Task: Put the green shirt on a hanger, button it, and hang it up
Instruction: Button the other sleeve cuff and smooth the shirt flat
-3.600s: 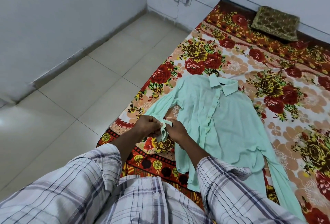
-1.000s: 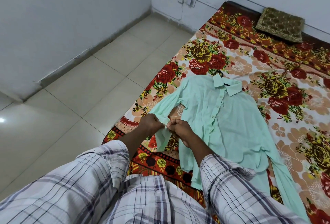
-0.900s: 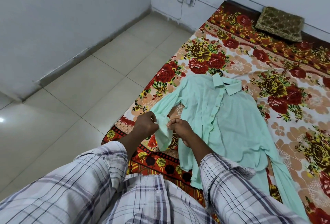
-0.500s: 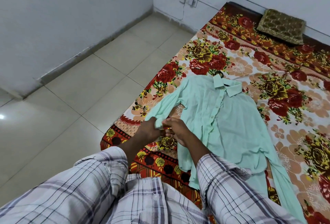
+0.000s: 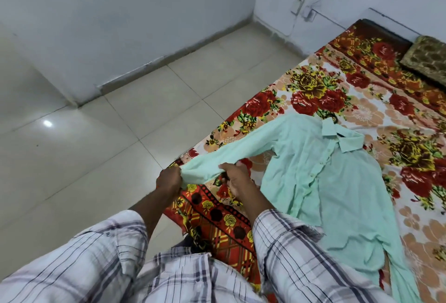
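Note:
The pale green shirt point(image 5: 337, 182) lies face up on the floral bedspread point(image 5: 350, 100), collar toward the far wall, front placket closed down the middle. Its left sleeve point(image 5: 243, 145) is stretched out toward the bed's near corner. My left hand point(image 5: 169, 179) grips the cuff end of that sleeve. My right hand point(image 5: 235, 179) pinches the same sleeve a little further up. A dark hanger hook point(image 5: 334, 119) peeks out above the collar; the rest of the hanger is hidden inside the shirt. The other sleeve trails down the right side.
Beige tiled floor point(image 5: 120, 145) spreads to the left of the bed. White walls meet in a corner with a socket and cables point(image 5: 301, 8). A brown patterned cushion point(image 5: 427, 58) sits at the bed's far right.
Both hands have pulled the sleeve cuff out to the left, stretching the sleeve straight over the bed's corner. The view has swung left.

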